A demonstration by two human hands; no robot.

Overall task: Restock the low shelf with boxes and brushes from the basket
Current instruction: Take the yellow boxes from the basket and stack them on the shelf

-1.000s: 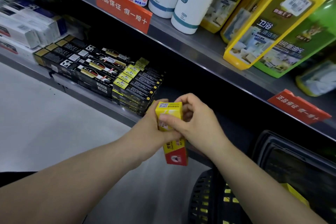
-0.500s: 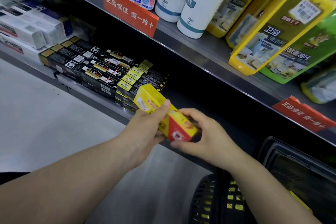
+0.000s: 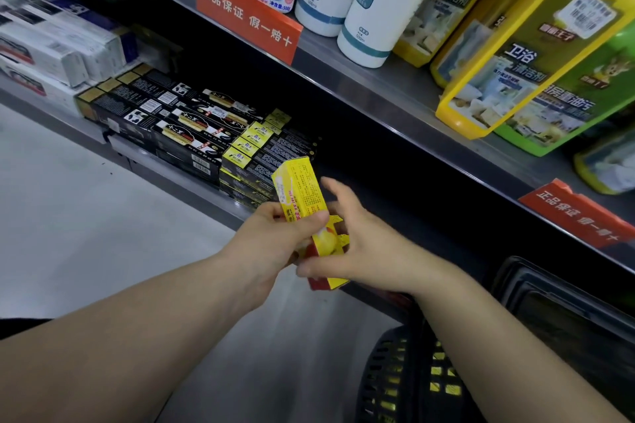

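Head view: left hand [image 3: 275, 237] grips yellow box [image 3: 302, 196]; right hand [image 3: 364, 247] pinches its lower end

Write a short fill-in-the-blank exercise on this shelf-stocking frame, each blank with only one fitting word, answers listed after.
1. The left hand grips a box whose main colour is ____.
2. The black boxes lie on the ____ shelf of the two.
3. The white bottles stand on the shelf ____ the black boxes.
4. The basket at the bottom right is ____ in colour.

Missing words: yellow; lower; above; black
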